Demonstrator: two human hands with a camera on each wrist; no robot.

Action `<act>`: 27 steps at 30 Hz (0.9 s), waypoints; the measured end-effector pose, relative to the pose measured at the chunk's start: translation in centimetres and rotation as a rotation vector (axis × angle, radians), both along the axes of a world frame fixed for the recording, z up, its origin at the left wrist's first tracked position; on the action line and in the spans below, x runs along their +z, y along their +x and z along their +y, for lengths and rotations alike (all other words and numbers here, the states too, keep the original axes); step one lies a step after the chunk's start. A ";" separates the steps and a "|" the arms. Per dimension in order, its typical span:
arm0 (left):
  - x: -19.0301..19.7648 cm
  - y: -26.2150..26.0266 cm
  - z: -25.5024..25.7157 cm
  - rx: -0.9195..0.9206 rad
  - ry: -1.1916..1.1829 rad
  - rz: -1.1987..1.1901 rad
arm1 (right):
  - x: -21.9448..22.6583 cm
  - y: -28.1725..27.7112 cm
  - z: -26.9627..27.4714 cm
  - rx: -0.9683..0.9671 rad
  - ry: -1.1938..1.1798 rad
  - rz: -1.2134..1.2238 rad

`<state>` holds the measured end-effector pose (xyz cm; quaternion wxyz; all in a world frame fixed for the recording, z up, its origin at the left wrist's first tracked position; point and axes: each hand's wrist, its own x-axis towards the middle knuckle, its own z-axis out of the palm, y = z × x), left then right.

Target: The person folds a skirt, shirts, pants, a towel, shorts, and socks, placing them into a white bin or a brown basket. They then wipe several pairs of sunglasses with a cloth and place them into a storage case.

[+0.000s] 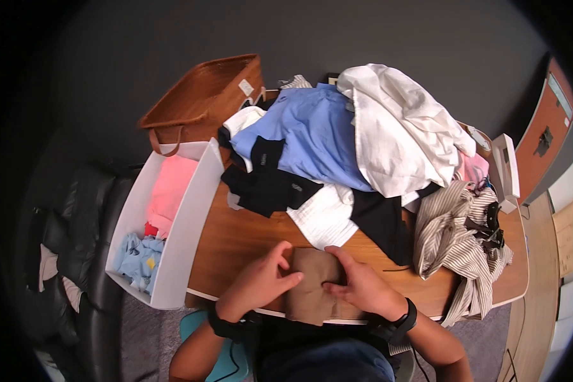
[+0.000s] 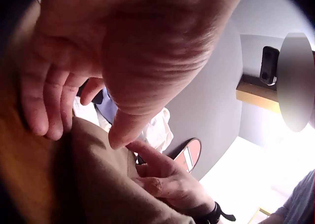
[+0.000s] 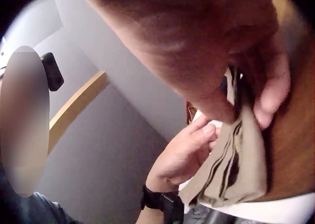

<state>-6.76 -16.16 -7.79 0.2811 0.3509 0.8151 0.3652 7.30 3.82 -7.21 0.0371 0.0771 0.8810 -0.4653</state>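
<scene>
Right, the brown folded cloth [image 1: 309,296] lies at the near edge of the table [image 1: 219,245], at six o'clock, straight in front of the person; the right hand [image 1: 366,286] has it in a light pinch, thumb on one side of the stacked layers and fingers on the other, only the cloth's thickness between them; the left hand [image 1: 258,286] is looser, a wide gap between thumb and fingers, thumb tip over the cloth's left side and the other fingers beside it, and I can't tell whether that thumb is pressing. Taking the cloth as twelve o'clock's starting point, there's a blue garment [image 1: 318,130] at twelve, a white garment [image 1: 395,134] at one and a striped garment [image 1: 449,223] at two; a white box [image 1: 184,235] sits at ten, a wicker basket [image 1: 235,105] at eleven. For my money, good handling here means keeping that right pinch round every layer, since the edges at that end fan apart and one could slip; the left palm wants to lie flat and smooth outward, towards nine, rather than poke with fingertips; square the corners before pressing the creases, and ease off gently, or the bundle may spring loose.
</scene>
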 end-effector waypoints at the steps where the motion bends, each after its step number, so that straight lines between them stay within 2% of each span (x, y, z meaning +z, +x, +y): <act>1: 0.2 0.3 0.2 -0.014 -0.017 -0.022 | 0.0 -0.1 -0.2 0.024 -0.008 0.012; 4: -0.2 0.6 0.0 -0.016 0.054 0.045 | 0.3 -0.6 -0.1 0.065 -0.137 -0.015; 5: -0.4 0.6 -0.2 -0.006 0.071 0.028 | -0.7 -0.4 -0.2 0.072 -0.210 0.127; 6: -0.6 0.5 -0.4 0.013 0.116 -0.008 | -0.5 -0.4 -0.5 0.055 -0.284 0.103; 7: -0.5 0.5 -0.5 0.031 0.143 -0.063 | -0.1 -0.2 -0.6 0.032 -0.355 0.073; 9: 0.2 0.4 -0.6 0.070 0.229 -0.318 | 0.0 -0.2 -0.7 0.047 -0.399 0.119; 10: 0.3 0.2 -0.7 0.079 0.230 -0.308 | 0.2 -0.2 -0.9 0.048 -0.419 0.138; 12: 0.1 0.0 -1.0 -0.006 0.384 -0.670 | 0.7 -0.4 -1.6 0.046 -0.523 0.220; 15: 0.4 0.0 -1.2 -0.055 0.510 -0.720 | 1.2 -1.0 -2.8 0.070 -0.665 0.324; 16: 1.1 0.0 -1.3 -0.051 0.514 -0.715 | 1.4 -1.1 -3.1 0.088 -0.726 0.364; 17: 2.0 0.0 -1.6 -0.032 0.576 -0.614 | 1.6 -1.2 -3.5 0.093 -0.725 0.366; 19: 4.0 -0.7 -2.5 0.007 0.642 -0.474 | 2.1 -1.2 -3.9 0.085 -0.946 0.269; 20: 5.0 -1.7 -3.3 0.031 0.599 -0.249 | 1.4 -1.4 -3.6 0.169 -0.986 0.323; 21: 6.1 -2.9 -4.3 0.055 0.550 -0.028 | 1.4 -1.4 -3.4 0.169 -0.986 0.325; 23: 10.2 -4.9 -6.1 0.180 0.520 -0.149 | 1.4 -1.5 -2.9 0.121 -0.867 0.159; 25: 10.9 -9.4 -8.2 0.216 0.621 -0.068 | 0.0 -2.1 -1.9 0.125 -0.867 0.106; 27: 12.8 -13.3 -9.5 0.300 0.639 -0.197 | -1.6 -2.7 -1.2 0.129 -0.868 0.053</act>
